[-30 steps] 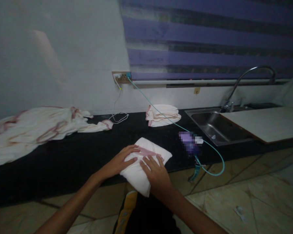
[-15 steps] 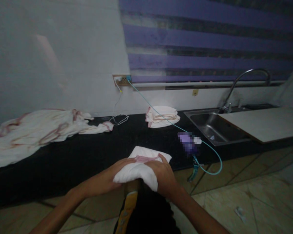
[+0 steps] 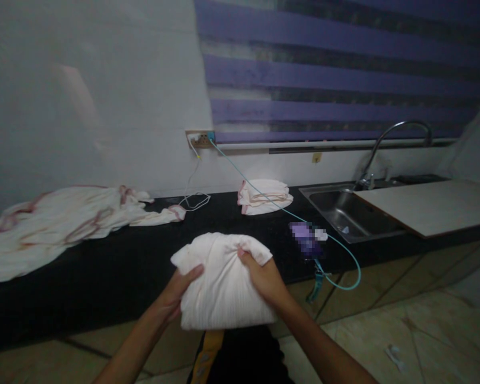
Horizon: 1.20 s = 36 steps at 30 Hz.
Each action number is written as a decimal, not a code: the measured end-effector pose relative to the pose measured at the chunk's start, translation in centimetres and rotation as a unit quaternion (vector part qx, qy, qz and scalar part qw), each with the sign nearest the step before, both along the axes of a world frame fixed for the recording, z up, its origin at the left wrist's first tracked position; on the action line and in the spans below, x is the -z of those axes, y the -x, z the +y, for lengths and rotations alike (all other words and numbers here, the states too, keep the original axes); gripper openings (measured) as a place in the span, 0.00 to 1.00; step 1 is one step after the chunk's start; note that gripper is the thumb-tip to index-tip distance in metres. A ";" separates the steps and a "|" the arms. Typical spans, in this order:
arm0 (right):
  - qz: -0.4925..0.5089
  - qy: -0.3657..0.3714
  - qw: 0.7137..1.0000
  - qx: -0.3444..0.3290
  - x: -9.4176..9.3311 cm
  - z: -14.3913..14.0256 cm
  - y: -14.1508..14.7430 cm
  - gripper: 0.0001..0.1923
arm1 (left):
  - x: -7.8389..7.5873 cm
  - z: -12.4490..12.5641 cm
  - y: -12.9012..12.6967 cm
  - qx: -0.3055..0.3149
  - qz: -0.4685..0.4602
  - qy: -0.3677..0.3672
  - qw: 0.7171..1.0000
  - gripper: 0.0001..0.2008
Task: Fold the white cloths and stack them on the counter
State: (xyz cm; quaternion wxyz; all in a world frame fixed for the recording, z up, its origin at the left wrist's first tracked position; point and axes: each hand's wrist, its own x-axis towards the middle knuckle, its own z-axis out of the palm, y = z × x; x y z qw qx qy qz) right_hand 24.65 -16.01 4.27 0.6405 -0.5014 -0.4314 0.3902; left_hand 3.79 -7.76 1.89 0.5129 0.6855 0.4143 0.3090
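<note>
A folded white cloth (image 3: pixel 224 282) hangs lifted in front of me, just off the near edge of the black counter (image 3: pixel 116 256). My left hand (image 3: pixel 176 296) grips its left side from below. My right hand (image 3: pixel 264 277) pinches its upper right corner. Farther back on the counter lies a small stack of folded white cloths (image 3: pixel 264 196) with pink edging.
A heap of unfolded white and pink cloths (image 3: pixel 60 218) covers the counter's left end. A teal cable (image 3: pixel 272 200) runs from a wall socket (image 3: pixel 200 140) to a purple blurred object (image 3: pixel 304 239). At the right are a steel sink (image 3: pixel 352 213), a tap (image 3: pixel 388 144) and a white board (image 3: pixel 432 205).
The folded cloth lay flat on the counter under both my hands. I gathered it at the edge and have lifted it up off the counter toward me.
</note>
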 end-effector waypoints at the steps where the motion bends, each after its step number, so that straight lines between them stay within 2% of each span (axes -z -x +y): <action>1: 0.010 -0.009 1.000 -0.021 0.1 0.4 -0.3 0.25 | -0.4 -0.5 -0.8 -0.025 -0.046 0.057 0.997 0.42; 3: 0.023 -0.017 0.999 -0.046 0.5 1.0 -0.9 0.26 | -1.2 -1.3 -2.3 -0.083 -0.143 0.165 0.972 0.42; 4: 0.029 -0.013 0.998 -0.053 0.9 1.2 -1.3 0.26 | -1.5 -1.5 -2.8 -0.094 -0.167 0.193 0.962 0.42; 6: 0.050 0.013 0.997 -0.064 1.8 1.6 -1.9 0.30 | -1.7 -1.4 -3.3 -0.095 -0.190 0.220 0.952 0.40; 8: 0.071 0.041 0.994 -0.077 2.6 1.9 -2.5 0.33 | -1.6 -0.9 -3.4 -0.069 -0.193 0.231 0.951 0.39; 12: 0.021 0.020 0.997 -0.073 3.7 3.3 -3.2 0.32 | -1.3 0.5 -3.2 -0.012 -0.164 0.209 0.964 0.37; 18: -0.060 -0.051 0.995 -0.067 4.9 5.8 -3.6 0.26 | -1.2 2.6 -4.1 -0.033 -0.168 0.175 0.970 0.37; 22: -0.091 -0.055 0.992 -0.067 6.0 6.3 -3.8 0.24 | -0.6 3.7 -3.8 -0.036 -0.159 0.171 0.972 0.38; 26: -0.084 -0.057 0.994 -0.046 6.5 6.3 -4.1 0.22 | 0.4 4.3 -3.1 -0.008 -0.123 0.178 0.976 0.35; 28: -0.074 -0.060 0.994 -0.043 6.6 6.4 -4.2 0.23 | 1.0 4.5 -2.7 -0.017 -0.118 0.175 0.977 0.35; 31: -0.064 -0.047 0.996 -0.048 6.9 6.6 -4.3 0.23 | 1.9 4.6 -2.5 -0.031 -0.129 0.156 0.979 0.38; 36: -0.058 -0.067 0.995 -0.045 7.2 6.6 -4.4 0.23 | 2.7 4.7 -2.8 -0.008 -0.122 0.113 0.986 0.38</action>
